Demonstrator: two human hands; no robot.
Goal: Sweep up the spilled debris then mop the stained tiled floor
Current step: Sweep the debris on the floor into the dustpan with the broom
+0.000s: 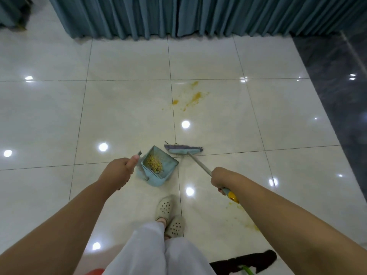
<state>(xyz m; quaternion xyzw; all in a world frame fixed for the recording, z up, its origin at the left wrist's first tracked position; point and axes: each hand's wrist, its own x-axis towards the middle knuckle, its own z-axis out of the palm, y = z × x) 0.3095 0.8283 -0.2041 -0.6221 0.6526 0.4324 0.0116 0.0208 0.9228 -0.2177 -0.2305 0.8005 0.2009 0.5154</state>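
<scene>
Left hand [119,171] grips the dustpan [156,167] handle, right hand [219,178] clamps the broom [183,149]; keep the pan level.

Single head-worn wide-angle view, looks forward and steeply down from standing height. Both bare forearms enter from bottom corners; white trouser legs [158,253] and beige perforated clogs [168,215] at bottom centre, directly beneath camera. Glossy cream tiled floor [123,116] fills most of frame. Teal pleated curtain [198,14] along top edge, farthest away. Dark marble strip [337,86] at right edge. Straight lines bow near edges. No second view.
</scene>
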